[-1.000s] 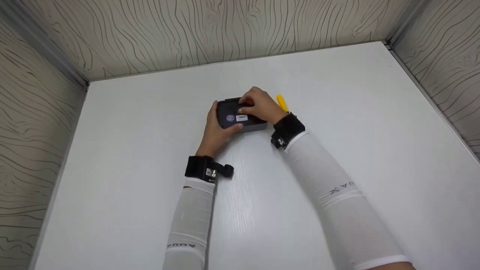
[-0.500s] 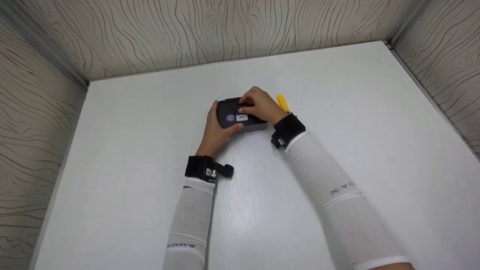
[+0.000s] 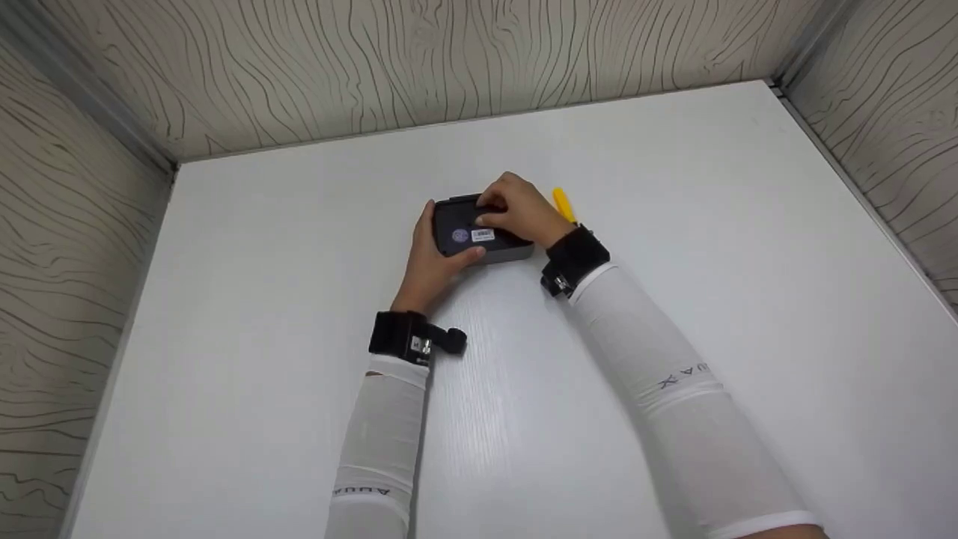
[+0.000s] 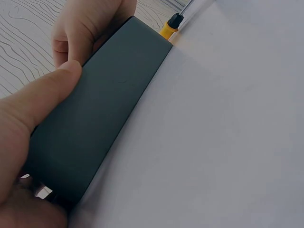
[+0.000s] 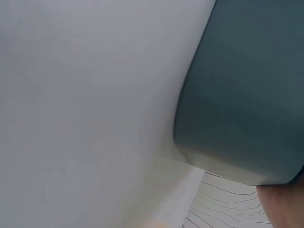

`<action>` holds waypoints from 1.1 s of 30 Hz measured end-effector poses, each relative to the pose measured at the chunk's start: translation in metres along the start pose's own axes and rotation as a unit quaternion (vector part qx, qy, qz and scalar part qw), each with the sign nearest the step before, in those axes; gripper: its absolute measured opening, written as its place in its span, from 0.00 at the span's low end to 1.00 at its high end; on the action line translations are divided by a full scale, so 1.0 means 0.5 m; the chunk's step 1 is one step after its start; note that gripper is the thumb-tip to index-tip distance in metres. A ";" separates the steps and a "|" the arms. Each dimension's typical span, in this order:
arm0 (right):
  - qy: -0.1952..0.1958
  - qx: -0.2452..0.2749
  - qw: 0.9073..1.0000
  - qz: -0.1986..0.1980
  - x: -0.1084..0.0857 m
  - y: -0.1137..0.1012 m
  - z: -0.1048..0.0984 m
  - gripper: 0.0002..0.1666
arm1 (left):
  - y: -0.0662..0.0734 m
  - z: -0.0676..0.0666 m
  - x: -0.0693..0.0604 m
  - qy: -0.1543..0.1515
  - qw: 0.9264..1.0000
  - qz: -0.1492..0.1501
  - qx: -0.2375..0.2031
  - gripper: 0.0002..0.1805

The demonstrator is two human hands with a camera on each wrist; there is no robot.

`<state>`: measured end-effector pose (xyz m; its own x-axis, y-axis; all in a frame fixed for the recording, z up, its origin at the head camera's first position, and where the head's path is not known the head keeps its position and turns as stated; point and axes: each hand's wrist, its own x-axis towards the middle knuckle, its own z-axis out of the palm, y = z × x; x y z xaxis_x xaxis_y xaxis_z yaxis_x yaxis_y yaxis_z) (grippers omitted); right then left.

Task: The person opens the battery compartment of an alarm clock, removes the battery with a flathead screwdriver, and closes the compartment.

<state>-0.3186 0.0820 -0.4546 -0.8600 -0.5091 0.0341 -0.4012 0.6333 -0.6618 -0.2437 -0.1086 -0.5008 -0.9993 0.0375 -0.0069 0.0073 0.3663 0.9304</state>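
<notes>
A dark box-shaped device [image 3: 453, 219] with a white barcode label [image 3: 483, 235] and a round purplish sticker [image 3: 459, 236] lies on the white table. My left hand [image 3: 434, 263] grips its left side, thumb on the near edge; the left wrist view shows that thumb against the greenish-grey side [image 4: 99, 109]. Over the device's top, my right hand [image 3: 524, 212] has curled fingers with thumb and index close together; whether something is pinched between them is hidden. In the right wrist view the device's side [image 5: 242, 95] fills the right part.
A yellow-handled tool [image 3: 563, 205] lies just beyond my right wrist; the left wrist view shows its black collar [image 4: 175, 20] and thin metal shaft. Wood-patterned panels [image 3: 419, 60] stand behind and beside the white table [image 3: 262, 299].
</notes>
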 end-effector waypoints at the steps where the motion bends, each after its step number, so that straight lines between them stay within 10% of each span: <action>1: 0.000 0.001 1.000 0.000 0.000 0.000 0.000 0.20 | 0.000 0.000 0.000 0.000 1.000 0.000 -0.001 0.65; 33: 0.025 0.059 0.998 -0.003 -0.006 0.007 0.006 0.13 | -0.003 0.002 -0.002 0.003 1.000 -0.003 -0.016 0.65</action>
<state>-0.3168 0.0841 -0.4591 -0.8737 -0.4809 0.0732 -0.3682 0.5554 -0.7456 -0.2424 -0.1084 -0.5027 -0.9995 0.0299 -0.0106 0.0001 0.3366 0.9417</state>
